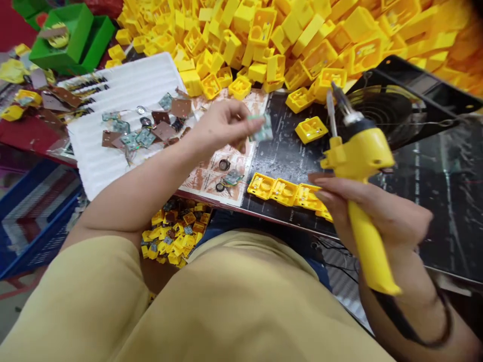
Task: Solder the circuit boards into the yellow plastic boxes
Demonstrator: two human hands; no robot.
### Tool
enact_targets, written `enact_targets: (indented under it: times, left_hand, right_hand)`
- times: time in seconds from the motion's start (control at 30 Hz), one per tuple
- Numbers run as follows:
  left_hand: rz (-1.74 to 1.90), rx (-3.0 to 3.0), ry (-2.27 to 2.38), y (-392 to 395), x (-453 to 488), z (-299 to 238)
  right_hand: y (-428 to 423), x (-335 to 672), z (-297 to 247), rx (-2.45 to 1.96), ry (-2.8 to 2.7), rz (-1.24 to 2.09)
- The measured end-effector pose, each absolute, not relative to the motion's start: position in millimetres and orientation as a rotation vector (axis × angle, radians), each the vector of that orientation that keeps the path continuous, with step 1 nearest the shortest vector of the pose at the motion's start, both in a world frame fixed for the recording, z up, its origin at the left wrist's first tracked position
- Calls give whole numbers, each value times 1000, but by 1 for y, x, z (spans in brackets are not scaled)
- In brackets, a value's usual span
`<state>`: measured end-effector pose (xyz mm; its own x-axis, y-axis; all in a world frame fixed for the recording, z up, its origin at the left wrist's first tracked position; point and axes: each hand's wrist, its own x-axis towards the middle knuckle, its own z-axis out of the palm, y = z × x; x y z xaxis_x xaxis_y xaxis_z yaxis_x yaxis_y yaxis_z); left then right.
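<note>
Between the fingers of my left hand [226,123] is a small green circuit board [263,126], slightly blurred, held above the table. My right hand [385,216] is wrapped round a yellow soldering gun [372,151], its metal tip pointing up and away from me. Below and between the hands, a row of yellow plastic housings [285,191] lies open side up along the table's front edge. One more yellow housing [311,129] sits alone, left of the gun's tip. Under my left hand a wired circuit board [233,177] rests beside round black parts [224,164].
Yellow housings are heaped across the back [260,30]. A white foam sheet [151,75] at left carries circuit boards and brown plates. Behind the gun stands a black fan [385,105]. Green bins [68,40] are back left, a blue crate [33,221] lower left. More yellow pieces [177,236] lie below the edge.
</note>
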<state>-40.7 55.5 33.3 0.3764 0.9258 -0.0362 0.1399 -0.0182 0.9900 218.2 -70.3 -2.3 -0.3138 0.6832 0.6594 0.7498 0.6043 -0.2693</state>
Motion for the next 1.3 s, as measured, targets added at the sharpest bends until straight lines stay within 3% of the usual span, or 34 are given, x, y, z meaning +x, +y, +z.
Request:
enact_targets:
  times: [0.1,0.3,0.5,0.9,1.13,1.3]
  left_hand:
    - [480,1336,965,43,-6,23]
    - [255,1026,793,30,10,17]
    - [416,745,717,17,-17,15]
    - [1000,958,819,-10,23,3]
    - [859,1036,805,-13,30,7]
    - [449,1668,1029,2,7,25]
  right_hand:
    - [-56,212,-3,-985,-2112,-108]
    - [-54,225,-9,-914,-2079,-213]
    - [-61,222,-10,-1060,-1951,-283]
    - [-78,194,-25,-1019,-1734,-170]
    - [-84,205,-21,-1077,-1818,-236]
    - [-107,270,-14,-1257,-1940,-165]
